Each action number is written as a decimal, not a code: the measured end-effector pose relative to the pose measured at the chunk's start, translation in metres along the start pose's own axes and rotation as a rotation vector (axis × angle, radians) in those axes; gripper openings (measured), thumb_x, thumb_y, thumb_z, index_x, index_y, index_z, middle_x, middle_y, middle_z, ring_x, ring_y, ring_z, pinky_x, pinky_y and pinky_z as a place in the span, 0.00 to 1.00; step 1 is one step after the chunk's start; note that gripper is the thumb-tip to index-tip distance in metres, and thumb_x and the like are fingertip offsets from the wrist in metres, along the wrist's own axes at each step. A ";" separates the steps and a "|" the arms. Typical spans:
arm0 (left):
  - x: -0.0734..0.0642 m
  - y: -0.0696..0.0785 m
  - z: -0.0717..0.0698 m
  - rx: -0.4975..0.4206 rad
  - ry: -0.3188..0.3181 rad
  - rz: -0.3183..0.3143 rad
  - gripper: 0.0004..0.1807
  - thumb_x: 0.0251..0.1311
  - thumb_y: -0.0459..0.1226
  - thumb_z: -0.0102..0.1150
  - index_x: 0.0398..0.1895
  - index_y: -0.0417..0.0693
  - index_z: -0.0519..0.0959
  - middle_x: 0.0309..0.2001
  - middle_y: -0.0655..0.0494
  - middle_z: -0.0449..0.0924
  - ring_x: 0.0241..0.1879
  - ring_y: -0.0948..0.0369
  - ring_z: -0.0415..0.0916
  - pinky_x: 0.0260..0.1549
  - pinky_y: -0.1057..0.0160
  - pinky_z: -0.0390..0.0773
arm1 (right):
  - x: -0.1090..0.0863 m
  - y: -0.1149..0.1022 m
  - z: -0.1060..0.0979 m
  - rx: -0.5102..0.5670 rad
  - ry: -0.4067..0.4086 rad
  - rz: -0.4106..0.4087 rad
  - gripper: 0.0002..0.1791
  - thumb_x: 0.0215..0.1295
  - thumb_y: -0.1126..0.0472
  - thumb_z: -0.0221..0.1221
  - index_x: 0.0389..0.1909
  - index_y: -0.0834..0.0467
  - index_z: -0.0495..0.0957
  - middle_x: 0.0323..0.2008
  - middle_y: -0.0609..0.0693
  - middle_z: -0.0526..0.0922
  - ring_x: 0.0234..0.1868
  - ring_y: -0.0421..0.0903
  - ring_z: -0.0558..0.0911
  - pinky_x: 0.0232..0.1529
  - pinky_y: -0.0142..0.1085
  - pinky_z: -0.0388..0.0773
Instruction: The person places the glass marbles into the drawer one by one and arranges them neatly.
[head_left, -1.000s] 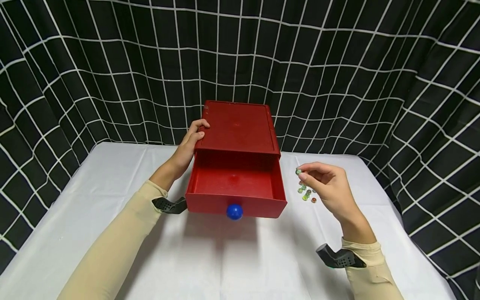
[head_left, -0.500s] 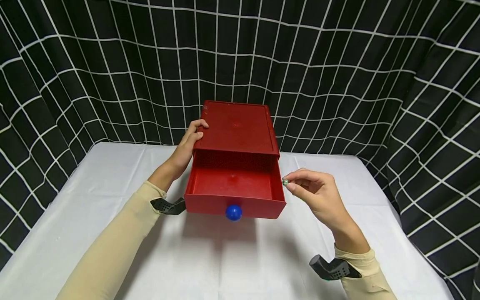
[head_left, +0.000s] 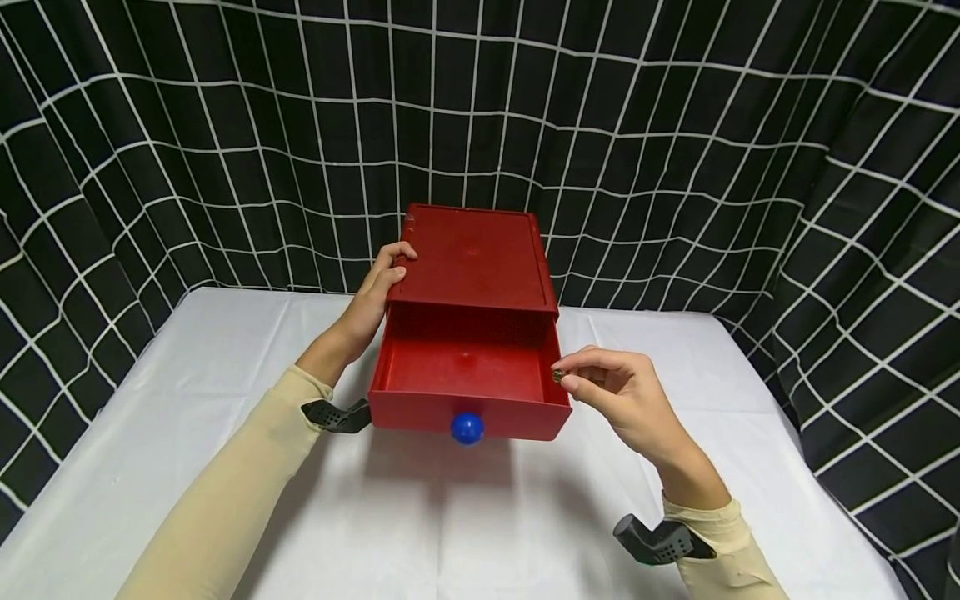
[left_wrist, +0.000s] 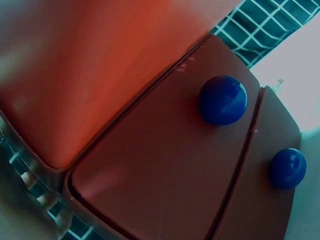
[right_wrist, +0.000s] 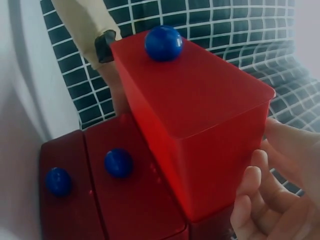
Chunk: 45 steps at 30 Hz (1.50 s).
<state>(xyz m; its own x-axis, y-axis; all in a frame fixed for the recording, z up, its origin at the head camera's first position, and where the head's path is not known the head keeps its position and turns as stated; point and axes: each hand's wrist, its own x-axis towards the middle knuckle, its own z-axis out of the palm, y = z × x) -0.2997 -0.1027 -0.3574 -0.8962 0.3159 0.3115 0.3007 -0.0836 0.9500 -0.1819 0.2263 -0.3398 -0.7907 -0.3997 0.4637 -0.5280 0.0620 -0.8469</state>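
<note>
A red drawer cabinet (head_left: 476,254) stands on the table, its top drawer (head_left: 468,412) pulled out and bare inside, with a blue knob (head_left: 467,428) on the front. My left hand (head_left: 367,308) holds the cabinet's left upper edge, fingertips bent over onto the top. Between thumb and fingers of my right hand (head_left: 626,396) is a small dark greenish glass marble (head_left: 557,376), right at the drawer's right rim. In the right wrist view the hand (right_wrist: 280,190) is beside the drawer's side wall (right_wrist: 225,160); the marble is hidden there.
Below the open drawer, two shut drawers (right_wrist: 135,200) with blue knobs show in the wrist views. A white cloth (head_left: 225,375) covers the table. A black curtain with white grid lines (head_left: 480,108) hangs around the back and sides. Small greenish pieces (left_wrist: 280,82) lie on the cloth.
My right hand has carried the marble left and toward me, from above the loose marbles to the drawer's right rim. The left hand stays on the cabinet.
</note>
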 end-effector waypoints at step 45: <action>-0.001 0.000 0.000 0.003 -0.001 0.004 0.13 0.72 0.41 0.29 0.55 0.65 0.61 0.59 0.55 0.61 0.56 0.58 0.63 0.54 0.58 0.64 | -0.003 -0.005 -0.008 -0.043 -0.024 0.063 0.13 0.65 0.77 0.57 0.47 0.64 0.83 0.41 0.41 0.86 0.35 0.36 0.83 0.41 0.28 0.79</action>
<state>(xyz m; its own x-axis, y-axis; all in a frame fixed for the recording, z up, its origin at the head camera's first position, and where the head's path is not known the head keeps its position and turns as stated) -0.2993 -0.1030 -0.3578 -0.8945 0.3168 0.3155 0.3057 -0.0818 0.9486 -0.1795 0.2346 -0.3350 -0.8156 -0.4151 0.4030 -0.4906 0.1272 -0.8620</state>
